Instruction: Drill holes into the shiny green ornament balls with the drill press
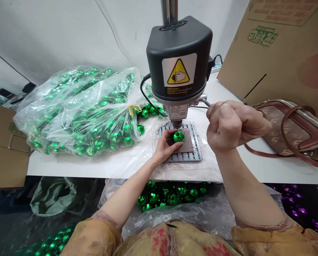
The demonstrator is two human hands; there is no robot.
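Green, glossy and faceted: single ball (179,138) on a flat brownish board (188,147), over the slotted base plate (198,153) of a black drill press (179,60). Directly beneath chuck (177,123), with bit (177,130) at ball's top; can't tell if only touching or already in. Left hand (164,146) at ball's left side, fingers (171,131) pinched to ball's width, thumb near side, forefinger far side, steadying it on board. Right hand (229,124) in a tight fist at end of feed lever (205,101), apparently wrapped round it; inside of grip hidden.

Step in hand, by the look of it: drilling, or right on the point of it, bracing with left, working lever with right. Called for next: even pull on lever, keeping ball centred, left fingers well out of bit's line. Likely to roll or spin on any slackening of pinch, being round and slick.

Also around: clear plastic bag (68,117) of more green balls on white bench (68,168), left of drill press, gathered with yellow tie (131,110); handbag (276,131) and cardboard box (289,67) off to right.
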